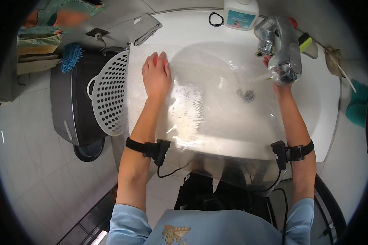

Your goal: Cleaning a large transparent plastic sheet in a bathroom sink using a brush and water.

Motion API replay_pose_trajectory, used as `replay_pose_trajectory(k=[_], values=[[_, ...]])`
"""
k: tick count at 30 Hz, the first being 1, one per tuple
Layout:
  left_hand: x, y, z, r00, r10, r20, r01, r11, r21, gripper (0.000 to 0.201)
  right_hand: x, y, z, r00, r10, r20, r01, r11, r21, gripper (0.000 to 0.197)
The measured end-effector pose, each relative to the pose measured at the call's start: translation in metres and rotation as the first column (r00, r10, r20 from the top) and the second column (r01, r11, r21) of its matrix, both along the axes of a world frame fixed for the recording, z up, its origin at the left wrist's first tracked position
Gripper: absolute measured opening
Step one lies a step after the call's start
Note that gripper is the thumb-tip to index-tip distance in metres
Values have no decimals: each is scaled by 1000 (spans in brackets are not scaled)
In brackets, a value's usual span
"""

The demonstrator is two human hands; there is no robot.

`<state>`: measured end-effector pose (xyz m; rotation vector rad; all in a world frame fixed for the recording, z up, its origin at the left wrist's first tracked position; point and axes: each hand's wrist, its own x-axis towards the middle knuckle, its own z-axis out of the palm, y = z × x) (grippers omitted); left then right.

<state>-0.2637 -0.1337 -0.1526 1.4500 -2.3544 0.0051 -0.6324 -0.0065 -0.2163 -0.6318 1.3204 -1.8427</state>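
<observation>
A clear plastic sheet [216, 141] lies across the white washbasin [323, 98], wet and shiny, and its near part hangs over the front edge. On the left side of the sheet, my left hand [156, 79] is closed over a small red thing that shows between the fingers; its kind is hidden. My right hand [283, 87] is at the right, beneath the chrome tap [285, 61]. The tap covers most of that hand, with some fingertips showing on its left side. Whether those fingers grip the sheet cannot be seen. Water appears to run from the tap toward the drain [247, 96].
A white bottle [241, 16] and a black hair tie [216, 19] stand behind the basin. A grey cloth [146, 29] lies at the back left. Beside the basin are a white perforated basket [110, 94] and a dark bin [75, 106]. A brush [304, 42] sits behind the tap.
</observation>
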Motion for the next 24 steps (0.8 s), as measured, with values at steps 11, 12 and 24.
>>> replay_pose_trajectory(k=[11,12,24], values=[[3,-4,4,998,-30,-52,32,998,48,43,9,3,26,933,-74,-351,90,995,31,15],[4,-3,4,998,-37,-49,40,998,55,42,13,6,30,996,-43,-73,40,998,-52,18],[-5,14,-5,992,-108,59,105,994,41,40,-1,44,64,981,-181,-65,191,955,225,16]])
